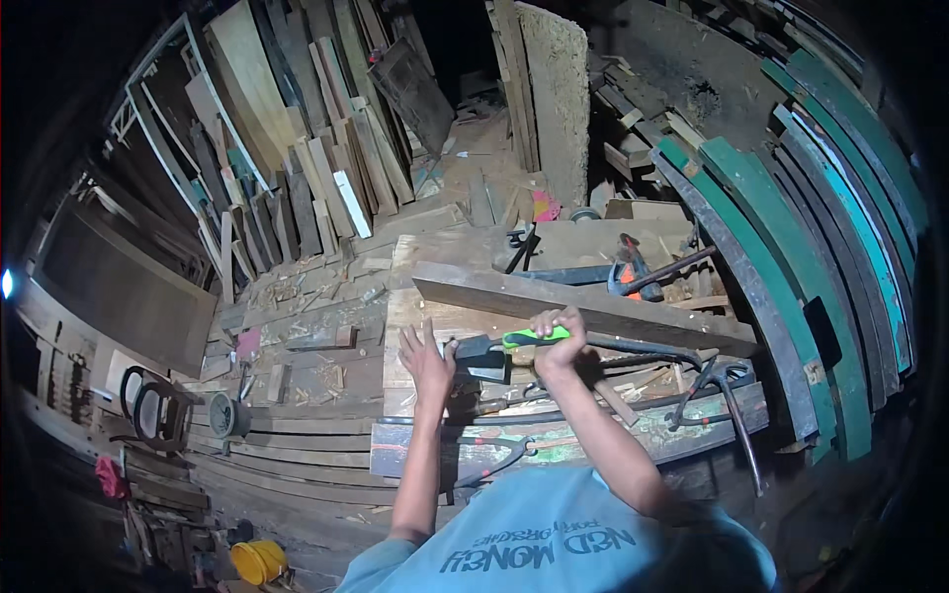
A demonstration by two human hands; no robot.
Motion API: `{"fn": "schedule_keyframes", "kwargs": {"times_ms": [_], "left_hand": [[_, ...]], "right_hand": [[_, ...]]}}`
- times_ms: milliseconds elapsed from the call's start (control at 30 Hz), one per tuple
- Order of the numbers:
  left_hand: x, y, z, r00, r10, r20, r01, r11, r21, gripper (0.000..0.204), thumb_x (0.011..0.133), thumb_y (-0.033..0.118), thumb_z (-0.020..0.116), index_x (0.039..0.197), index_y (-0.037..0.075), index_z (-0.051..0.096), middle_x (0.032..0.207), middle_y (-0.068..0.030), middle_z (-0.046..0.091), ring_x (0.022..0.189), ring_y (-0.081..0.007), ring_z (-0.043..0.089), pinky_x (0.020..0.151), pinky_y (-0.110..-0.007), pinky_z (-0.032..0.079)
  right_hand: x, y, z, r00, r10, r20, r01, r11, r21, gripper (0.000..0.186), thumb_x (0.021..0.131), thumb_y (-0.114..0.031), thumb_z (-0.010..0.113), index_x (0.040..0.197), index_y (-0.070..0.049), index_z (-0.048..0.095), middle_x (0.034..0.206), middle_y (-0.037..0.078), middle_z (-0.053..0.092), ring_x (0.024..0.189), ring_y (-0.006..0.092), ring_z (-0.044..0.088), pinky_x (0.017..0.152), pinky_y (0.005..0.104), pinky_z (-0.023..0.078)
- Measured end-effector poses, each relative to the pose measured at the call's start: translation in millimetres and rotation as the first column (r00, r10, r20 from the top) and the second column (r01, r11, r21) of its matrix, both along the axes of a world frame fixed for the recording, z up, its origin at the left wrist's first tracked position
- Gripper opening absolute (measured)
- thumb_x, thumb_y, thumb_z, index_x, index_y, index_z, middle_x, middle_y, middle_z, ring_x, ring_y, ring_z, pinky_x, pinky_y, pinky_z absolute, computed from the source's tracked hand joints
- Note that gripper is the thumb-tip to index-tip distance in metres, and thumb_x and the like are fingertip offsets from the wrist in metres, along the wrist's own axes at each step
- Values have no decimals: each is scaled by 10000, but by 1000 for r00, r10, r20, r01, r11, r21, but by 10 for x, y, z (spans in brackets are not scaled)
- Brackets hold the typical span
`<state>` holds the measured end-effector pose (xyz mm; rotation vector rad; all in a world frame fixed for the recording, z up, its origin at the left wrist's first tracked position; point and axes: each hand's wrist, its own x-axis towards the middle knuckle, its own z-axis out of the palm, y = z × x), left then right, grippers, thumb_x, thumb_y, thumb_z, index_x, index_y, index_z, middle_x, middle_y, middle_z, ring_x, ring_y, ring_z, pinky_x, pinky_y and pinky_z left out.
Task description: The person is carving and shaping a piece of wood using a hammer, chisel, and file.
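My right hand (558, 341) is closed around the bright green handle of a hand tool (535, 337). Its kind is unclear; a dark flat part lies at the handle's left end. Beside that part, my left hand (427, 362) has its fingers stretched out over the wooden bench top (403, 287), the thumb close to or touching the dark part. Just beyond both hands, a long brown board (583, 306) lies slantwise across the bench. Dark long-handled tools, among them pincers (704, 381), lie right of my right hand.
A hammer (627, 286) and other tools lie beyond the board. Green-painted curved boards (766, 208) stand at the right. Planks (341, 148) lean at the far left, with scraps and shavings on the floor. A yellow bucket (259, 561) sits at lower left.
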<state>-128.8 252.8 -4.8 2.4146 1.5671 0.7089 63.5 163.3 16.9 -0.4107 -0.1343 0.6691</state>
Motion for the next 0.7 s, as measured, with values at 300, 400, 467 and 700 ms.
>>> {"fn": "schedule_keyframes", "kwargs": {"times_ms": [300, 400, 467, 700], "left_hand": [[-267, 69, -363, 990, 99, -100, -106, 992, -61, 676, 903, 322, 622, 1472, 89, 343, 1472, -321, 298, 1409, -486, 202, 1108, -650, 172], [-105, -86, -399, 989, 36, -146, -41, 999, -29, 609, 942, 292, 555, 1477, 97, 340, 1494, -322, 274, 1422, -481, 182, 1104, -666, 158], [34, -256, -418, 983, -37, -180, 33, 999, -24, 598, 957, 294, 530, 1483, 92, 330, 1491, -306, 284, 1418, -483, 187, 1082, -682, 181], [521, -765, -437, 958, -197, -210, 207, 978, 27, 633, 955, 275, 525, 1507, 93, 276, 1498, -293, 278, 1431, -480, 160, 1072, -715, 153]], "right_hand": [[-184, 218, -279, 993, 85, 87, -77, 993, -92, 167, 741, -188, 495, 645, -98, 392, 538, 56, 386, 491, 181, 386, 542, 381, 407], [-11, 69, -326, 986, 118, 114, -108, 990, -92, 166, 736, -199, 486, 650, -100, 385, 521, 51, 372, 483, 177, 374, 539, 379, 403], [157, -83, -328, 989, 118, 93, -111, 990, -84, 163, 741, -179, 485, 648, -97, 379, 517, 46, 362, 473, 168, 360, 517, 359, 387], [609, -721, -290, 989, 13, 147, -10, 1000, -24, 183, 746, -164, 481, 629, -110, 351, 484, 46, 354, 424, 166, 346, 470, 353, 356]]}}
